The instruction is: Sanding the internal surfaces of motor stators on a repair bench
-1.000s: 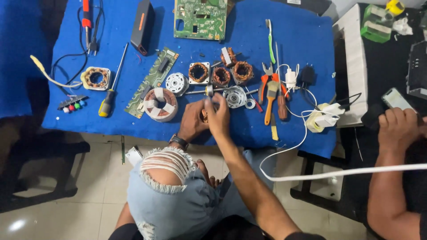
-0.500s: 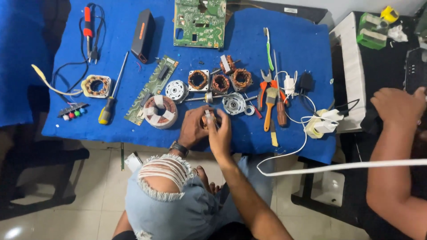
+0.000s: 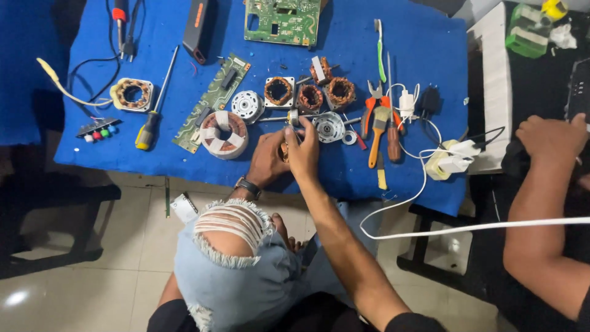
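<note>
My left hand (image 3: 266,161), with a dark watch on its wrist, and my right hand (image 3: 305,149) meet at the near middle of the blue cloth table (image 3: 424,178). Both are closed around a small copper-wound motor part (image 3: 284,150), which the fingers mostly hide. Just beyond my fingertips lie a metal shaft with a small hub (image 3: 293,117) and a round silver motor cap (image 3: 328,126). A large taped coil ring (image 3: 224,134) sits left of my left hand.
Further back lie copper stators (image 3: 310,96), a green circuit board (image 3: 281,20), a narrow board (image 3: 212,101) and a yellow-handled screwdriver (image 3: 149,123). Pliers and a brush (image 3: 378,123) lie to the right. A white cable (image 3: 467,229) crosses right. Another person's hand (image 3: 549,139) rests at a dark table.
My hands stay closed together on the small part and have shifted slightly. The other person's hand has moved a little over the dark table on the right.
</note>
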